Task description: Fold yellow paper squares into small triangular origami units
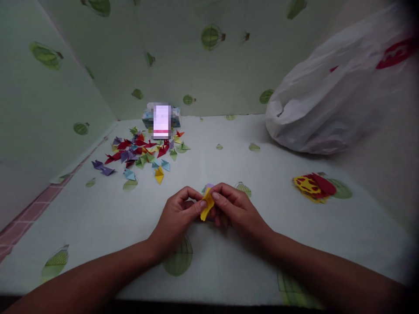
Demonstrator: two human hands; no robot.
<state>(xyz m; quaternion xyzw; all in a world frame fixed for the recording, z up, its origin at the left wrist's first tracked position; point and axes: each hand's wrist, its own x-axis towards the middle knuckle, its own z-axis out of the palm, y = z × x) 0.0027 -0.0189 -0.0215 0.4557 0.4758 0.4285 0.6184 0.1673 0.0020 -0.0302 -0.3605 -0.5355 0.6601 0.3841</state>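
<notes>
Both of my hands meet above the middle of the table, around a small folded piece of yellow paper (206, 208). Thumb and fingers of my left hand (183, 206) pinch its left side. My right hand (236, 204) grips the upper right of the same paper, thumb on top. A bit of light purple (209, 187) shows just behind the paper; whether it belongs to it I cannot tell. The lower fingers of my right hand are curled underneath and partly in shadow.
Many folded paper cranes (140, 150) in several colours lie heaped at the back left. Behind them a lit phone (161, 122) leans on a patterned box (176, 117). A white plastic bag (307, 109) stands at the back right, with red and yellow cut-outs (309, 185) nearer me.
</notes>
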